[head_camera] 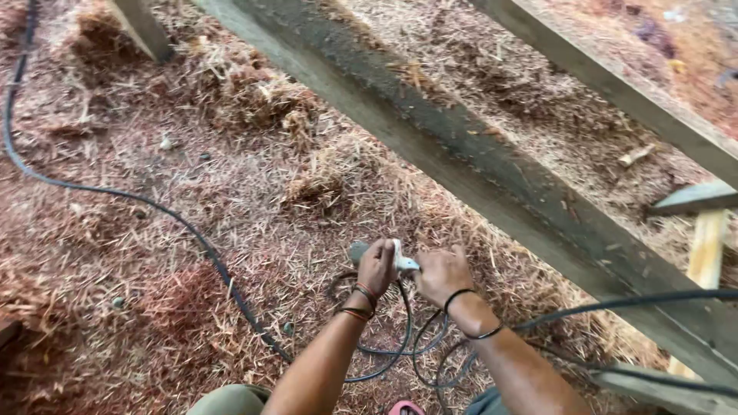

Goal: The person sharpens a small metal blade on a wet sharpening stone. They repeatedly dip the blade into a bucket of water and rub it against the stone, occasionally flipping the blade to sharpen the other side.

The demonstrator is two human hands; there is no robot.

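Plug [401,261] joint held low over wood shavings [254,192].
Left hand [377,265] and right hand [440,273] both closed on it, black cable [231,280] trailing; judged mid-connection, needing straight push.

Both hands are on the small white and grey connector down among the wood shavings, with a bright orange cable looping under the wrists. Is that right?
Not quite: the cable looping under the wrists is black, not orange, as the head view shows. The rest holds: the left hand and right hand both grip the small white and grey connector above the wood shavings.
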